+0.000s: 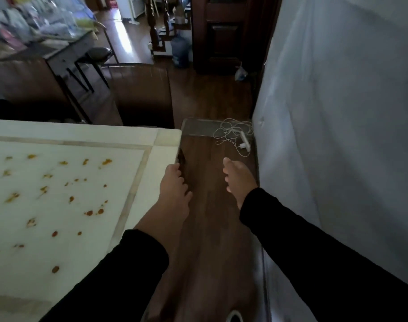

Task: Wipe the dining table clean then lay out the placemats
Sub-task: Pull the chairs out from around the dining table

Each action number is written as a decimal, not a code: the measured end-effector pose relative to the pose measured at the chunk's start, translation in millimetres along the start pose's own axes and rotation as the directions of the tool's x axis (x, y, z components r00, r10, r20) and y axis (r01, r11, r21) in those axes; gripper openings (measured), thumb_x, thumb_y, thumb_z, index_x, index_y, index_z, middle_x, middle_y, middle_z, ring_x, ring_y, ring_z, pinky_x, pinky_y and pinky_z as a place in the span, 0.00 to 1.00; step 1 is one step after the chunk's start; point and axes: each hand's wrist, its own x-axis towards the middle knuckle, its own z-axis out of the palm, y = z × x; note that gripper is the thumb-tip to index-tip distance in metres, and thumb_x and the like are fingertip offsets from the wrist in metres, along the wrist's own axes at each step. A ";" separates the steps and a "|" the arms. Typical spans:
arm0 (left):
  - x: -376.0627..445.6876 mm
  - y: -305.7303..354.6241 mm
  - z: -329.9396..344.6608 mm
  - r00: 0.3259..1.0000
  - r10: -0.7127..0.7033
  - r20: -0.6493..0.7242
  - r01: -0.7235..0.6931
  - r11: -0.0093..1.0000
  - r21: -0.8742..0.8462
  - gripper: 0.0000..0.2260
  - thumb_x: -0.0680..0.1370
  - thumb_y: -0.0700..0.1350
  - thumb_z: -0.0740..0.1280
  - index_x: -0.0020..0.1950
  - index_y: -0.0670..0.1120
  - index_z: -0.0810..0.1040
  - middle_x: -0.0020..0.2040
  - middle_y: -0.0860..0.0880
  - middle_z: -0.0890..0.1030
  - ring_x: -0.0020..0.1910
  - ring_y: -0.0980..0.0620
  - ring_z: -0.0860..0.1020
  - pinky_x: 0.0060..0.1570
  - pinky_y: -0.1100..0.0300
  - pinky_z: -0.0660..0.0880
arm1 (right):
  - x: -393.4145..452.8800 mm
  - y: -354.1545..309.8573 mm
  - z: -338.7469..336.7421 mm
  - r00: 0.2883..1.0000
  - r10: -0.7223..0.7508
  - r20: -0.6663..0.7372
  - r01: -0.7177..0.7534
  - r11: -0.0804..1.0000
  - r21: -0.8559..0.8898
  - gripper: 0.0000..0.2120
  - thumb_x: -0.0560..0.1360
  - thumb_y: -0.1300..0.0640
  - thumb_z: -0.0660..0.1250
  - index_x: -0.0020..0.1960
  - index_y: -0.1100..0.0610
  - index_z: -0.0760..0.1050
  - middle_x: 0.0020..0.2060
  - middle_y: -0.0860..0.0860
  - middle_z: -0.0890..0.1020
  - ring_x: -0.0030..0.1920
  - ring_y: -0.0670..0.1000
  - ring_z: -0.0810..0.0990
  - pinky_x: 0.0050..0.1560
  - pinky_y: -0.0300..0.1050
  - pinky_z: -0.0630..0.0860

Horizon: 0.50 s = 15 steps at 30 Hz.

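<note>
The dining table (151, 177) fills the lower left, with a pale stone top and a lighter border strip. Several orange-brown stains (91, 212) are scattered over its middle. My left hand (175, 189) hangs over the table's right edge, fingers loosely curled and holding nothing. My right hand (237, 180) floats over the wooden floor between the table and the wall, fingers apart and empty. Both arms wear black sleeves. No cloth or placemat is in sight.
A white wall or sheet (337, 135) runs along the right. A white cable with a power strip (240, 138) lies on the floor ahead. A dark chair back (142, 94) stands behind the table; a cluttered desk (42, 36), a stool (96, 54) and a water bottle (181, 52) lie beyond.
</note>
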 end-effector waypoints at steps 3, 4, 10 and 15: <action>23.1 16.6 23.5 0.999 0.021 -0.045 -0.021 1.000 0.006 0.26 0.80 0.56 0.61 0.76 0.47 0.67 0.73 0.47 0.70 0.72 0.46 0.68 0.72 0.48 0.63 | 43.8 -15.0 4.2 1.000 -0.010 0.029 0.010 1.000 -0.005 0.13 0.81 0.42 0.57 0.50 0.50 0.73 0.50 0.52 0.79 0.54 0.54 0.77 0.63 0.60 0.73; 28.4 20.9 26.9 0.998 0.031 -0.054 -0.031 1.000 0.004 0.25 0.80 0.56 0.61 0.75 0.47 0.68 0.72 0.47 0.71 0.71 0.46 0.70 0.72 0.48 0.64 | 49.4 -16.9 5.5 0.999 -0.001 0.035 0.001 1.000 0.000 0.14 0.81 0.43 0.57 0.52 0.52 0.74 0.51 0.54 0.79 0.54 0.54 0.77 0.64 0.61 0.73; 104.8 70.7 78.1 0.998 0.030 -0.055 -0.031 0.999 -0.015 0.26 0.82 0.55 0.57 0.78 0.46 0.64 0.76 0.47 0.68 0.74 0.47 0.66 0.75 0.48 0.61 | 145.7 -49.4 17.4 0.996 0.043 0.077 -0.044 0.999 0.010 0.16 0.82 0.46 0.58 0.58 0.57 0.75 0.56 0.60 0.79 0.58 0.60 0.77 0.65 0.62 0.72; 186.2 120.4 120.2 1.000 0.025 -0.005 -0.025 1.000 -0.018 0.27 0.82 0.55 0.59 0.79 0.46 0.63 0.77 0.44 0.66 0.76 0.43 0.65 0.74 0.49 0.61 | 234.8 -89.3 33.7 0.998 0.005 0.068 -0.001 0.998 -0.057 0.14 0.80 0.42 0.57 0.55 0.51 0.72 0.57 0.54 0.79 0.59 0.57 0.76 0.66 0.61 0.71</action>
